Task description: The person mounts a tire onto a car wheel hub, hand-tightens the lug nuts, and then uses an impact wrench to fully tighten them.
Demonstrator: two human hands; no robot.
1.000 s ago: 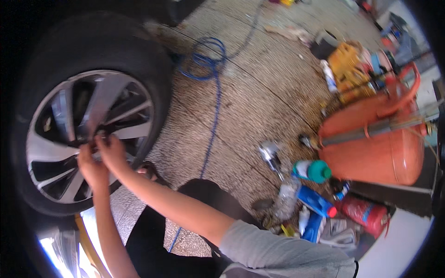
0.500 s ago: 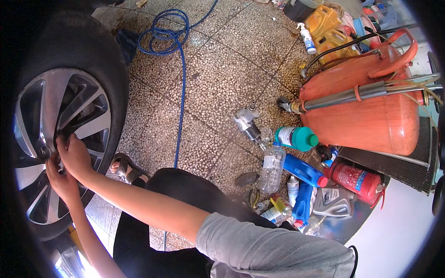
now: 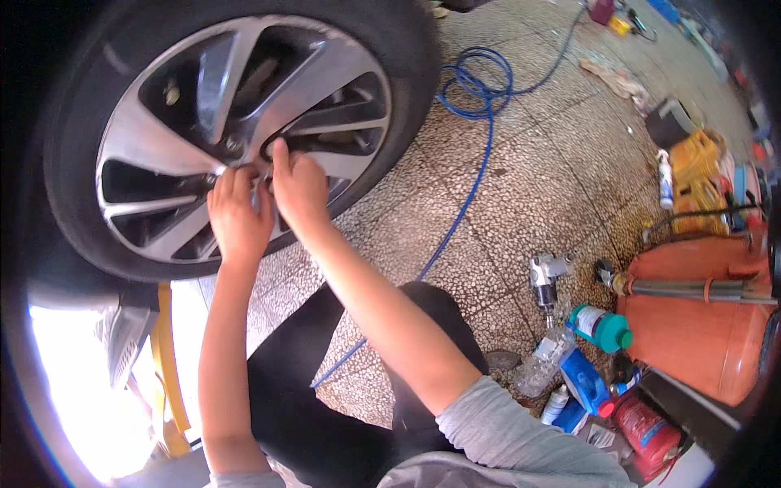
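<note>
A car wheel with a silver and black alloy rim (image 3: 150, 138) and a black tyre (image 3: 411, 122) fills the upper left. Both of my hands are at its hub. My left hand (image 3: 240, 220) has its fingers bent together over the middle of the rim, fingertips against the hub. Just to its right, my right hand (image 3: 299, 191) is closed with the index finger reaching up beside a lug hole. The hands cover the hub's centre. Whatever lies under my fingertips is hidden or too small to make out.
A coiled blue hose (image 3: 480, 77) runs over the speckled floor. To the right lie an impact wrench (image 3: 547, 281), a clear plastic bottle (image 3: 543, 362), a green bottle (image 3: 600, 327), a blue jug (image 3: 584, 382) and a fire extinguisher (image 3: 648, 427). An orange tank (image 3: 691, 325) stands beyond.
My view has swung left, bringing the wheel further into the picture. Both hands remain at the hub; my left hand now shows more clearly, to the left of the right one.
</note>
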